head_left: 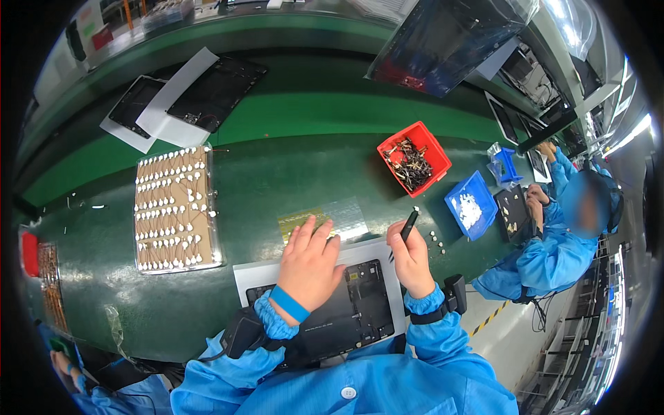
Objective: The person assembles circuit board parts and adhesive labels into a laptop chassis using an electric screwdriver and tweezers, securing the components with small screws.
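Note:
My left hand (309, 263) lies palm down with its fingers stretched out. Its fingertips rest on a clear sheet with yellowish strips (339, 218), and its palm is over a flat black device housing (360, 304). The housing lies on a white sheet (395, 304) close to my body. Just right of it, my right hand (413, 261) is closed round a slim black pen-shaped tool (409, 225), which points up and away. A small white piece (416, 208) shows by the tool's upper end; I cannot tell whether they touch. More small white pieces (434, 242) lie right of this hand.
On the left stands a tray of wired white parts (173, 207). A red bin (427, 138) of dark small parts and a blue bin (477, 190) of white pieces stand to the right. Black panels (214, 90) lie far left. A co-worker in blue (553, 242) sits at right.

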`<state>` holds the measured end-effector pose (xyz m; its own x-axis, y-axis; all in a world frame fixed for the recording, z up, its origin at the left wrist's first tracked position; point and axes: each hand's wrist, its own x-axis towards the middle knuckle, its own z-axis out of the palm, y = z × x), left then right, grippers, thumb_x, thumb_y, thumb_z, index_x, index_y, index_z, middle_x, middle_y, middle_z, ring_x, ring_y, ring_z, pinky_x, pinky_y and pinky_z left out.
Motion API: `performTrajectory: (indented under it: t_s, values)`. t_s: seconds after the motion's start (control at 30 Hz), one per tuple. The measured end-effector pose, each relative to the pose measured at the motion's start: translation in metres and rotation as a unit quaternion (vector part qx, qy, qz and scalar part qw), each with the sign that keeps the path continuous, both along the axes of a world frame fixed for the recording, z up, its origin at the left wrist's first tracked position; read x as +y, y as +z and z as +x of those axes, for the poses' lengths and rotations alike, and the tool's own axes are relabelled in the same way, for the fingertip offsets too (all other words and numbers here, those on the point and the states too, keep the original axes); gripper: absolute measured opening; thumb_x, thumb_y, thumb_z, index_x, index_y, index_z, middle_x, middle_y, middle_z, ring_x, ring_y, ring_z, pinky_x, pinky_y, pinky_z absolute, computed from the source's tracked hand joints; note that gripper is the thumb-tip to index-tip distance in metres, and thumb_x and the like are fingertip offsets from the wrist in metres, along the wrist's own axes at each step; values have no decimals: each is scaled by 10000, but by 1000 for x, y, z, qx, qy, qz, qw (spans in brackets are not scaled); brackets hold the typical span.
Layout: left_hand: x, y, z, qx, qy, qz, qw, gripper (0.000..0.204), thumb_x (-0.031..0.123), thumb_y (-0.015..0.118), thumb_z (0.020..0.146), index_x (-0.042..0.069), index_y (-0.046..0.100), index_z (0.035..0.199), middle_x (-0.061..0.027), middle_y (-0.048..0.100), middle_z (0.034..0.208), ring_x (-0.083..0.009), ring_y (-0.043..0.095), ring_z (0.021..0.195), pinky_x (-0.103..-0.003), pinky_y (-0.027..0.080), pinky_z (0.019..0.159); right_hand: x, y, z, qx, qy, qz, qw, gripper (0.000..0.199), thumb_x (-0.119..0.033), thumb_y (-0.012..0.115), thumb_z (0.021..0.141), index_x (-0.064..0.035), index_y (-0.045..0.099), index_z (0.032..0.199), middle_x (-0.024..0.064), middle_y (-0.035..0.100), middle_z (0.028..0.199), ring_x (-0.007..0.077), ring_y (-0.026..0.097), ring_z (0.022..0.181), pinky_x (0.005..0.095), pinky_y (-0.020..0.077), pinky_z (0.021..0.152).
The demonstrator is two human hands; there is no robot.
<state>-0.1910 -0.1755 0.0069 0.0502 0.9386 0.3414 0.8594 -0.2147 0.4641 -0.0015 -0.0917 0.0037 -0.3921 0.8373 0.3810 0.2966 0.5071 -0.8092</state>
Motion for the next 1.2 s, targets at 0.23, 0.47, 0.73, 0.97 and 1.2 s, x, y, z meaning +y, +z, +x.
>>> performTrajectory:
  t_s: [0.23, 0.47, 0.73, 0.97, 1.2]
  values:
    - [-3, -8, -1, -17, -2, -39, 999, 462, 230, 686, 674, 40, 563, 1078, -187, 446, 1240, -368, 374, 1199, -453, 381, 923, 16, 0, -45, 183, 52, -318, 929, 175, 16, 631, 779, 3, 527, 919, 65, 598, 863, 122, 595, 772, 240, 493, 681]
    - [-2, -8, -1, -32, 22, -38, 999, 457, 242, 680, 655, 60, 574, 1060, -223, 414, 1262, -370, 389, 1184, -445, 386, 904, 23, -19, -58, 147, 24, -272, 951, 184, 91, 625, 746, 25, 489, 852, 141, 587, 935, 179, 605, 823, 268, 514, 716]
    - [0, -8, -1, -35, 23, -45, 998, 457, 238, 681, 642, 55, 579, 1048, -216, 418, 1258, -360, 400, 1174, -440, 376, 911, 19, -20, -61, 143, -1, -251, 957, 164, 42, 664, 739, 21, 519, 811, 124, 619, 899, 125, 592, 801, 236, 507, 693]
    - [1, -8, -2, -40, 25, -44, 998, 465, 234, 685, 633, 58, 580, 1051, -212, 416, 1262, -356, 397, 1179, -439, 373, 914, 20, -22, -60, 147, 1, -237, 960, 155, 42, 661, 741, 23, 520, 802, 122, 622, 882, 121, 586, 780, 240, 500, 682]
    - [0, -8, -2, -45, 25, -48, 998, 467, 224, 687, 631, 60, 579, 1054, -212, 410, 1271, -358, 393, 1182, -440, 357, 934, 19, -19, -60, 108, 3, -229, 967, 164, 91, 612, 759, 15, 466, 754, 168, 585, 890, 189, 607, 794, 284, 514, 722]
